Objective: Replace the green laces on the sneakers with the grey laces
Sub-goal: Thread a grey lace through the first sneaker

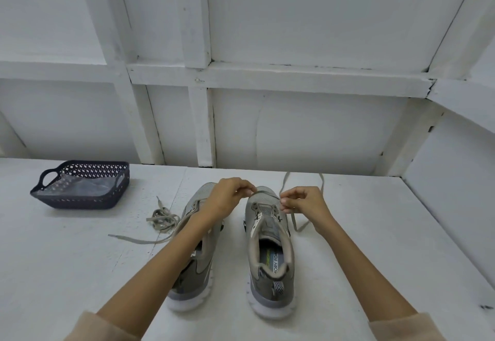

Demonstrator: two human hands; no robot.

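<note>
Sneakers: a pair of grey-olive mesh sneakers with thick white soles stands side by side at the middle of the white table (361,233), heels at 6 o'clock, toes at 12 o'clock; the left sneaker (206,265) is partly hidden under the left forearm; the right sneaker (267,233) shows its open collar and printed insole.
Left hand (227,198): reaches across to the toe end of the right sneaker's eyelet rows; fingers curled, tips pinched together on the lace there.
Right hand (302,202): just at 3 o'clock of the same eyelets; thumb and forefinger pinch the lace, the other fingers curled in.
Lace (294,222): flat, pale grey-khaki; strands run from the right hand toward 12 o'clock and droop toward 5 o'clock; green or grey set, cannot tell.
Other laces: a loose tangled bundle (163,218) lies at 9 o'clock of the left sneaker; a long single strand (134,239) trails from that sneaker toward 9 o'clock.
Basket (77,202): dark navy perforated plastic, looped handle, at 10 o'clock; something clear lies inside.
Wall (294,131): white painted panels and battens at 12 o'clock.
</note>
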